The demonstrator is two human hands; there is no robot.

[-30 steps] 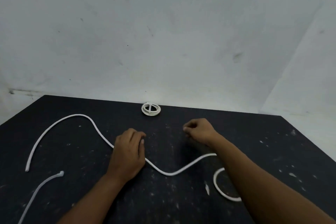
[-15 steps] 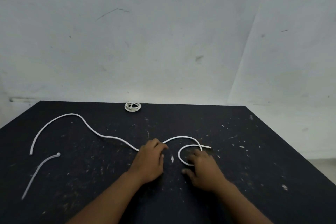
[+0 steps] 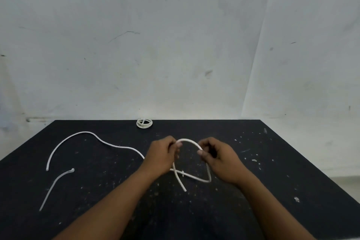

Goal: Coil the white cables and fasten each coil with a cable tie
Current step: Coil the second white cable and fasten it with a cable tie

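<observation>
A long white cable (image 3: 81, 134) snakes across the left half of the black table (image 3: 272, 161) and runs under my left hand (image 3: 162, 155). Both hands pinch this cable and hold one loop of it raised between them, arching from my left fingers to my right hand (image 3: 218, 157). Below the hands the loop crosses itself, and the free end points toward me. A small finished coil (image 3: 144, 123) lies at the table's far edge. A white cable tie (image 3: 55, 187) rests near the left front.
A scuffed white wall rises right behind the table. The table's right edge drops off to a pale floor (image 3: 346, 181). Small white specks dot the dark surface, mostly on the right.
Both hands have lifted off the table and drawn together. The flat curl of cable near my right hand has become a raised loop held between my two hands.
</observation>
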